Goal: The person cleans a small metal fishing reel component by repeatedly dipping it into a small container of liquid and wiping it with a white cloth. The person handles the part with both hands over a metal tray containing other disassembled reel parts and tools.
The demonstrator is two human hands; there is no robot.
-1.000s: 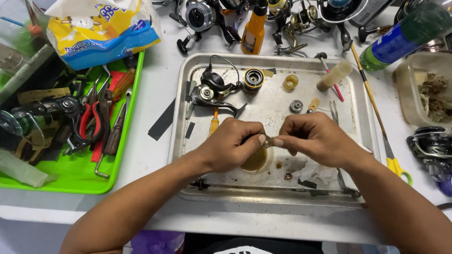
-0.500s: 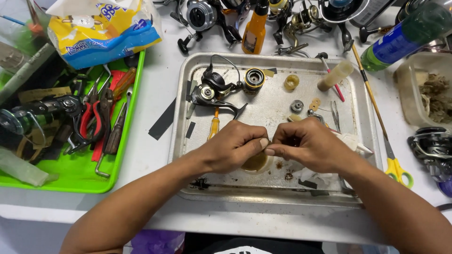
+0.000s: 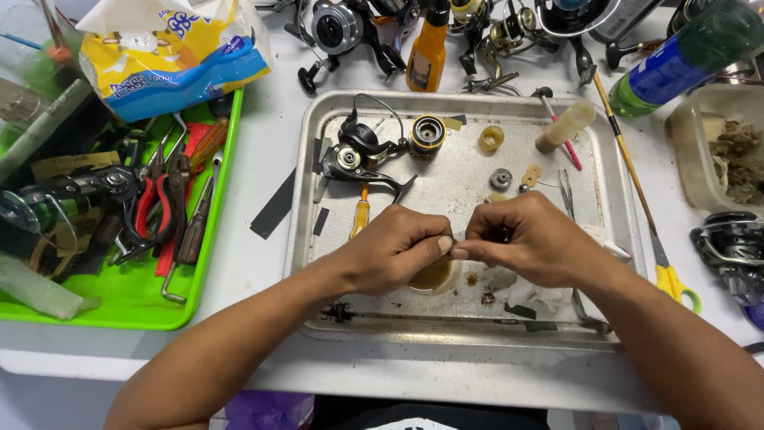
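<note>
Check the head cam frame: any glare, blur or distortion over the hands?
Head view: even, soft light with weak shadows; mild sheen on the metal tray, nothing blown out. Left hand and right hand are sharp, though the small part pinched between them is too hidden to make out. Wide-angle bending shows at the edges, as on the green tray.

A tiny pale part [image 3: 455,239], too small and too covered to make out its kind, sits pinched between the thumb and fingertips of the left hand [image 3: 394,251] and the right hand [image 3: 529,239], which meet tip to tip over the shallow, stained metal tray [image 3: 469,171]. Only a sliver of it shows where the fingers touch. Directly below the pinch, a small round clear cup holding amber-brown liquid [image 3: 434,276] stands upright on the tray floor, partly hidden under the left hand's knuckles
</note>
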